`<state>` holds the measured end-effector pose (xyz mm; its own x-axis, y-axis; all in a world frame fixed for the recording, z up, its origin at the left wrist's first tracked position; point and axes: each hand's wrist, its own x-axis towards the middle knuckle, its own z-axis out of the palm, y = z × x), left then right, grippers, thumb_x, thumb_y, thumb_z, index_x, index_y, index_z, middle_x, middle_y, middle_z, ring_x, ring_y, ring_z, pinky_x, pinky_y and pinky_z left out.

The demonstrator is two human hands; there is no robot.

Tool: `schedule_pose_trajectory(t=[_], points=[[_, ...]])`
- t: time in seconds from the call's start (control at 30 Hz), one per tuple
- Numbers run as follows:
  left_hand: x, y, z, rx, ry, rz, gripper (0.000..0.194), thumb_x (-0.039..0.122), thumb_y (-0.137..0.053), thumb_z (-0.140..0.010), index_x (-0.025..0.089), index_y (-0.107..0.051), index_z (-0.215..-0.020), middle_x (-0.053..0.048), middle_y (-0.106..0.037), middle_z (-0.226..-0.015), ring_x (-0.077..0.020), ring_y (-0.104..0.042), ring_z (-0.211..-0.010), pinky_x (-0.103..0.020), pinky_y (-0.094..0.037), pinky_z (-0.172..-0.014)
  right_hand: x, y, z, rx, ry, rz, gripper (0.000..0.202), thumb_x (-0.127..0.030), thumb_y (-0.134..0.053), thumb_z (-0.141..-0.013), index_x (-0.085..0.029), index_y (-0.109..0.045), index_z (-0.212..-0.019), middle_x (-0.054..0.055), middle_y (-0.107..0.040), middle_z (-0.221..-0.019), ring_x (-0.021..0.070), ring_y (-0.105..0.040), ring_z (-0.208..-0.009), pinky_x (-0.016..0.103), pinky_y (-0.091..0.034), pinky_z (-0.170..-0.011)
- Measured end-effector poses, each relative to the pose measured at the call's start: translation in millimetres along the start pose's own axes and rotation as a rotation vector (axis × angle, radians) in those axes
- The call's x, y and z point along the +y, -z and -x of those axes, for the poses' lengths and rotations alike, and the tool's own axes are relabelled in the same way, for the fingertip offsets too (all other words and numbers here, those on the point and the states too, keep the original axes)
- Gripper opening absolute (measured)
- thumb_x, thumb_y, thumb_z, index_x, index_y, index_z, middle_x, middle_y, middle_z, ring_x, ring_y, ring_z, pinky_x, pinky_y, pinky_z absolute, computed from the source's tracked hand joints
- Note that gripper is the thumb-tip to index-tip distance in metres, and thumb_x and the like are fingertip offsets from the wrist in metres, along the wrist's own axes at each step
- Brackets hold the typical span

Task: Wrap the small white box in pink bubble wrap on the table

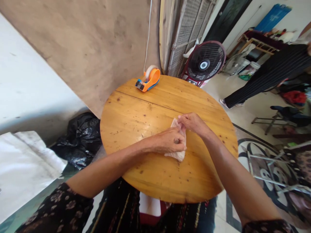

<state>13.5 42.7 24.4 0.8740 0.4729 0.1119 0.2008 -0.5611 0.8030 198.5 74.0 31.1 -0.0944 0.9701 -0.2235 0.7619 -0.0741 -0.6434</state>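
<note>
A small, crumpled, pale pinkish-white piece [179, 156] lies over the wooden tabletop; whether it is thin cloth, tissue or a plastic bag I cannot make out. My left hand [168, 140] rests across its middle with fingers curled in, gripping it. At its far end, my right hand [193, 122] pinches the upper edge between thumb and fingers. Both hands are close together, right of the table's middle. The left hand hides much of the piece's centre.
An orange tape dispenser [152, 79] stands near the round table's [126, 116] far edge. Beyond is a fan [205, 61]. Black plastic bags [82, 136] and a white sack [26, 165] lie at left. A person in dark trousers [264, 76] stands at right, near a folding stool [274, 121].
</note>
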Motion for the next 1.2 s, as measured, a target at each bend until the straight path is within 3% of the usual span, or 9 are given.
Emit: schedule_pose_trajectory(t=[0.13,0.27,0.43,0.57,0.8,0.93,1.07,1.13,1.2], points=[[1.3,-2.8,2.4,0.119,-0.036,-0.092,0.023,0.025,-0.060,-0.082,0.016,-0.062,-0.061,-0.009,-0.059,-0.102,-0.0253,-0.049,-0.113,-0.037,-0.039,-0.098,4.3,2.7,9.1,-0.047,-0.025,-0.156,0.015,-0.030,-0.052,-0.076,-0.019,-0.063,-0.078,0.002,-0.069,-0.067,0.0137,-0.060,-0.055,0.022,-0.039,-0.048],[-1.5,-5.5,4.7,0.152,-0.113,-0.159,0.020,0.026,-0.061,-0.084,0.018,-0.067,-0.067,-0.011,-0.057,-0.121,-0.0282,-0.038,-0.130,-0.043,-0.028,-0.111,8.2,0.4,13.8,-0.095,0.118,-0.116,0.018,-0.025,-0.057,-0.071,-0.020,-0.069,-0.083,0.001,-0.071,-0.078,0.0167,-0.063,-0.070,0.025,-0.046,-0.060],[-4.6,-6.1,4.3,0.131,-0.133,-0.217,0.021,0.028,-0.058,-0.085,0.019,-0.066,-0.069,-0.009,-0.063,-0.111,-0.0254,-0.046,-0.121,-0.041,-0.032,-0.107,16.2,-8.0,11.7,-0.006,0.193,0.105,0.019,-0.021,-0.058,-0.073,-0.022,-0.073,-0.086,0.000,-0.071,-0.084,0.0179,-0.062,-0.075,0.027,-0.046,-0.067],[-4.5,-6.3,2.7,0.094,-0.139,-0.236,0.022,0.027,-0.056,-0.086,0.017,-0.062,-0.068,-0.006,-0.064,-0.092,-0.0209,-0.054,-0.099,-0.035,-0.038,-0.097,19.6,-12.9,11.5,0.123,0.264,0.218,0.018,-0.023,-0.057,-0.079,-0.021,-0.073,-0.087,0.003,-0.069,-0.085,0.0169,-0.061,-0.074,0.028,-0.045,-0.070],[0.2,-2.6,3.2,0.039,-0.084,-0.259,0.023,0.026,-0.053,-0.086,0.016,-0.057,-0.065,-0.002,-0.058,-0.077,-0.0142,-0.050,-0.073,-0.028,-0.036,-0.072,23.1,-21.7,15.6,0.215,0.305,0.229,0.020,-0.020,-0.053,-0.084,-0.021,-0.072,-0.090,0.005,-0.070,-0.095,0.0190,-0.063,-0.088,0.031,-0.045,-0.081],[-0.9,-2.3,4.6,0.038,-0.096,-0.234,0.023,0.026,-0.051,-0.087,0.016,-0.056,-0.067,0.000,-0.057,-0.076,-0.0131,-0.049,-0.071,-0.027,-0.034,-0.069,22.8,-28.4,23.2,0.400,0.161,0.326,0.024,-0.029,-0.058,-0.083,-0.021,-0.065,-0.105,0.007,-0.069,-0.100,0.0227,-0.063,-0.088,0.033,-0.045,-0.076],[-2.8,-3.0,5.5,0.034,-0.097,-0.222,0.027,0.027,-0.050,-0.089,0.016,-0.052,-0.064,0.001,-0.054,-0.073,-0.0123,-0.048,-0.070,-0.027,-0.033,-0.068,22.1,-27.8,27.1,0.530,-0.017,0.408,0.069,-0.046,-0.066,-0.077,-0.017,-0.044,-0.135,0.014,-0.063,-0.116,0.0310,-0.061,-0.100,0.039,-0.045,-0.077],[-2.6,-2.8,5.8,0.031,-0.102,-0.212,0.028,0.028,-0.049,-0.090,0.016,-0.051,-0.064,0.001,-0.053,-0.074,-0.0121,-0.048,-0.071,-0.026,-0.033,-0.068,22.0,-25.4,26.3,0.523,-0.054,0.435,0.076,-0.051,-0.067,-0.074,-0.014,-0.042,-0.137,0.017,-0.062,-0.119,0.0330,-0.059,-0.105,0.040,-0.045,-0.081],[-1.4,-2.0,6.0,0.027,-0.104,-0.202,0.028,0.028,-0.049,-0.090,0.016,-0.050,-0.064,0.001,-0.053,-0.074,-0.0122,-0.048,-0.072,-0.026,-0.033,-0.069,22.0,-22.9,24.3,0.491,-0.081,0.455,0.064,-0.052,-0.067,-0.074,-0.015,-0.054,-0.124,0.016,-0.064,-0.113,0.0321,-0.059,-0.104,0.040,-0.044,-0.083]])
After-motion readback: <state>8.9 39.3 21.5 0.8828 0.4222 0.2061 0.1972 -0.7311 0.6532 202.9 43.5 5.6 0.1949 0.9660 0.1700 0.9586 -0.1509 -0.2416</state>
